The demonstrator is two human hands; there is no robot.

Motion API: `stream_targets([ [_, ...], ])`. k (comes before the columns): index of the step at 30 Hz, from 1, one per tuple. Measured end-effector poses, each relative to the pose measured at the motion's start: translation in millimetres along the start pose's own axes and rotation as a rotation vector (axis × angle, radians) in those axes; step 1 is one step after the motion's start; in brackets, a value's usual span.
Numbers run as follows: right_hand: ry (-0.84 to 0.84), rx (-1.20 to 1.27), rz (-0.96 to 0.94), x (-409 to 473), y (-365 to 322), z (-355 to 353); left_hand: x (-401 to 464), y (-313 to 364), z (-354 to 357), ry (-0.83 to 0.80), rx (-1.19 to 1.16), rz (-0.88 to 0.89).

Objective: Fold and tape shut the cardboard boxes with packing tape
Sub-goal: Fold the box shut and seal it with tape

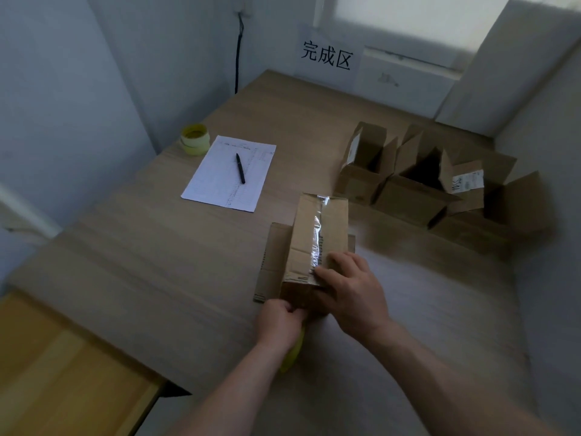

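Lying at the centre of the frame on the tabletop [157,278], a box [314,243] with a taped seam is pressed by the flat right hand [349,291]; a yellow tape roll [294,350] is gripped by the left hand [278,322]. Open boxes [418,180] are seen at right.

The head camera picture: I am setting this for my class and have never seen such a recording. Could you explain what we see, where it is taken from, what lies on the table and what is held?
There is no machine here: a person wears one camera on the head, looking down at their own hands. On the wooden table stands a cardboard box with shiny packing tape along its top seam. The right hand rests on the box's near end. The left hand grips something at the near end; a yellow tape roll shows beneath it. Further off lie open boxes, a sheet of paper with a pen, and another tape roll.
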State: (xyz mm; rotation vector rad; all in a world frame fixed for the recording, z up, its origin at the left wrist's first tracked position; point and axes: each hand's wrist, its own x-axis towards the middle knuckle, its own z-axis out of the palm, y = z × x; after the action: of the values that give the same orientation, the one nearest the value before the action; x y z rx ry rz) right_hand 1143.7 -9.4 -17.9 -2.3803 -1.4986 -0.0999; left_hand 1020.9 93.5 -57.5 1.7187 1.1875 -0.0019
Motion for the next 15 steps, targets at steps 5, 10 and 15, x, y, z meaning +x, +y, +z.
stream_targets([
  [5,-0.010,0.040,0.007,5.5,-4.2,-6.1,-26.0,2.4,-14.3,-0.169,-0.078,0.153],
  [10,0.229,0.601,0.370,-15.6,-5.1,-33.2,-63.3,31.2,-40.4,-0.266,-0.455,0.186],
  [15,0.170,1.185,0.471,-64.1,-21.1,-49.2,-86.1,67.9,-41.1,-0.399,-0.744,0.059],
])
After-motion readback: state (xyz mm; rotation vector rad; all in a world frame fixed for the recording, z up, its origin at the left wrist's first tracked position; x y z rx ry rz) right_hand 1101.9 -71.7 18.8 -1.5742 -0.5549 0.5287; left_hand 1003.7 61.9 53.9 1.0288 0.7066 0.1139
